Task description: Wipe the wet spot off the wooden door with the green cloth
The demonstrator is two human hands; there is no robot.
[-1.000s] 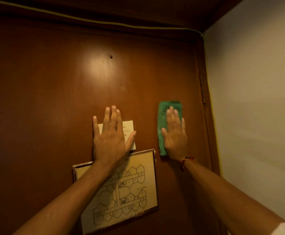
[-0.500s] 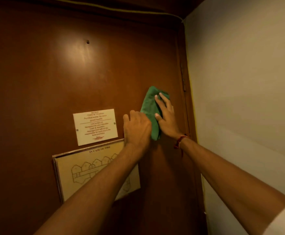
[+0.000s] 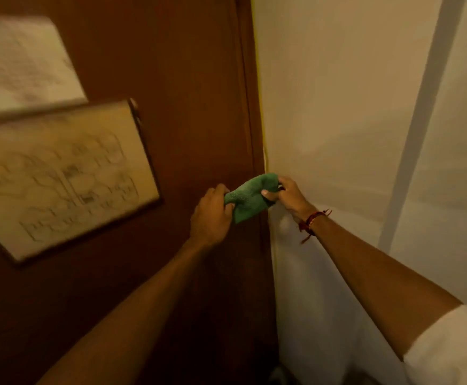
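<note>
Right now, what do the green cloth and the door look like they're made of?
The green cloth looks like soft microfibre or terry: a matte, nubbly surface that bunches limply between the left hand and right hand. The door looks like wood or wood veneer with a smooth reddish-brown finish; the blur hides any grain, so solid or veneer is open.

One head-worn view, close to a door corner

The wide-angle camera looks forward and down along both forearms, tilted so the wooden door [image 3: 188,79] leans across the left and the pale wall [image 3: 338,93] fills the right. It sits near enough that a framed floor plan [image 3: 60,173] blurs at the left edge.
</note>
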